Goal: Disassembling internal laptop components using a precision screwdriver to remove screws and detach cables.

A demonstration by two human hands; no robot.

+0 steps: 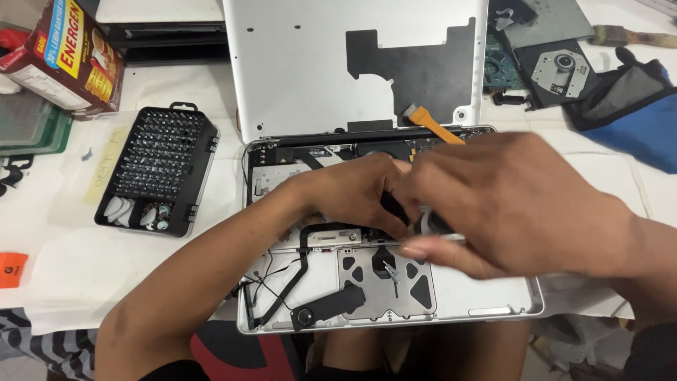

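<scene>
An opened silver laptop chassis [493,300] lies bottom up in front of me, its inner parts and black flat cables exposed. My left hand [352,194] and my right hand [508,201] meet over its middle, fingers pinched around a small dark and pale part [416,215] inside the case. The hands hide most of that part. An orange plastic pry tool [434,123] rests at the chassis's far edge, just beyond my right hand. The removed silver bottom cover [296,63] lies behind the chassis.
A black case of screwdriver bits [159,169] sits at the left. A red and yellow carton [63,53] stands at the far left. A bare optical drive [557,70], a green circuit board [501,70], a blue and black cloth [635,106] and a brush [627,35] lie at the right.
</scene>
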